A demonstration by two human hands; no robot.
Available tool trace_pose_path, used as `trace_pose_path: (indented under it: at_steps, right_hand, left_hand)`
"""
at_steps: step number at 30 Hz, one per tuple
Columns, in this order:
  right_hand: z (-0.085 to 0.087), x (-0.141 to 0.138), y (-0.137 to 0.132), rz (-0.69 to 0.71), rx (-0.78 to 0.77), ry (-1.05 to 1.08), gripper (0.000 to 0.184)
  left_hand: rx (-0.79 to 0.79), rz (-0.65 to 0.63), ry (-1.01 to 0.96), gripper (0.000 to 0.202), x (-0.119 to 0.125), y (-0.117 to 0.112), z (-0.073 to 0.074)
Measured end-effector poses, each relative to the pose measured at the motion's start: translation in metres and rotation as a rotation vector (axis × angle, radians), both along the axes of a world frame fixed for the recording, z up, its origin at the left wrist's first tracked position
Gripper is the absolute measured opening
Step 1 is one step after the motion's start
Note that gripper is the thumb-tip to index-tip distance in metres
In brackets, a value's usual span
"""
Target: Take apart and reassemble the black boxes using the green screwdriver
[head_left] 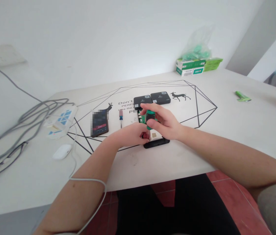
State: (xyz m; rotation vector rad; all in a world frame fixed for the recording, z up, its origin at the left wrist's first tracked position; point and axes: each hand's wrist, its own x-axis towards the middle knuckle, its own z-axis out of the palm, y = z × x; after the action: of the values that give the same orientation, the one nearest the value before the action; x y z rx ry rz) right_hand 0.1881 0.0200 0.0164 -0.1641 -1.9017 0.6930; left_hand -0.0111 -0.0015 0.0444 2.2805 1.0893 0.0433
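My right hand point(163, 122) is closed around the green handle of a screwdriver point(150, 118), held upright over an opened black device point(156, 141) with a green circuit board point(141, 118) showing inside. My left hand point(131, 134) rests on the table beside it, fingers pinched against the device's near left edge; what they hold, if anything, is hidden. Two closed black boxes point(160, 97) of the same kind lie just behind the opened one.
A blue-handled screwdriver point(121, 117) and a phone point(99, 123) lie left of my hands. Farther left are a power strip point(60, 121) with grey cables, a white earbud case point(62, 151) and glasses point(4, 163). Green boxes point(193, 66) stand at the back; a green object point(242, 96) lies right.
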Motion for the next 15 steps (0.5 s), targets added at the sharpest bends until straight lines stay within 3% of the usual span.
trace_pose_path:
  at_steps: [4, 10, 15]
  right_hand:
    - [0.004, 0.001, -0.006, 0.065, -0.097, -0.016, 0.044]
    - [-0.006, -0.010, -0.003, -0.041, -0.023, 0.114, 0.033]
    - [-0.007, -0.010, 0.001, -0.099, 0.013, 0.100, 0.037]
  left_hand:
    - [0.009, -0.005, 0.026, 0.011, 0.000, 0.000, 0.001]
    - [0.020, 0.013, -0.020, 0.008, -0.003, 0.003, -0.007]
    - [0.005, 0.007, -0.020, 0.011, -0.002, 0.002, -0.007]
